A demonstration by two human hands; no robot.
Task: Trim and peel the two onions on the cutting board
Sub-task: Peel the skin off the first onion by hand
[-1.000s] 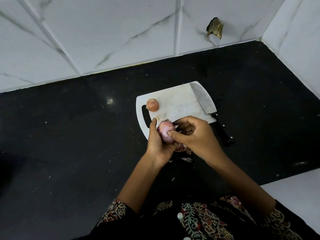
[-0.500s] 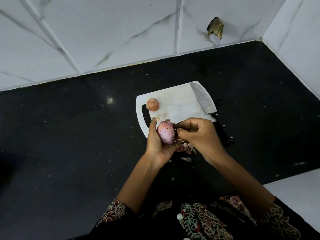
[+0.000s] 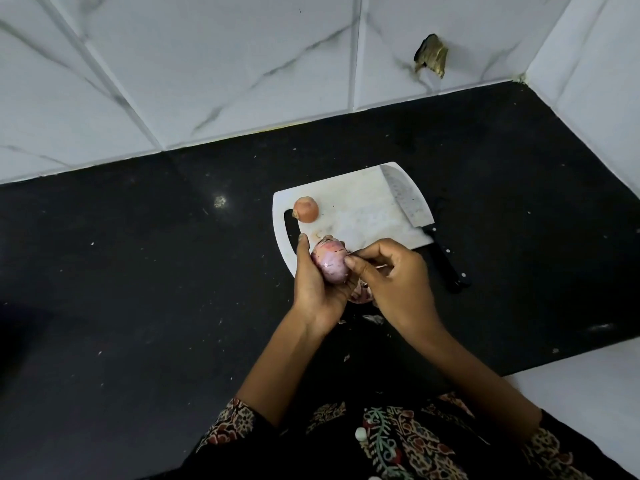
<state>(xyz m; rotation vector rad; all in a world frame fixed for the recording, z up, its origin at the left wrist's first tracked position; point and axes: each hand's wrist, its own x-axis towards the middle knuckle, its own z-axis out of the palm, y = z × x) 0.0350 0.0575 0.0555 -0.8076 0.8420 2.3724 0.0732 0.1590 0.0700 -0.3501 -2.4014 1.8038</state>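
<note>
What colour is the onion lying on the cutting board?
Orange-brown onion, clearest in the head view.

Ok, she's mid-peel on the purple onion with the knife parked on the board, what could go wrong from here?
Three risks, as I judge them. The knife lies with its handle off the cutting board, close to the right hand; an elbow swing might knock it. The purple onion is held in the left hand above the board's edge, so a slipped grip could drop it onto the counter. The unpeeled onion sits loose and might roll.
</note>
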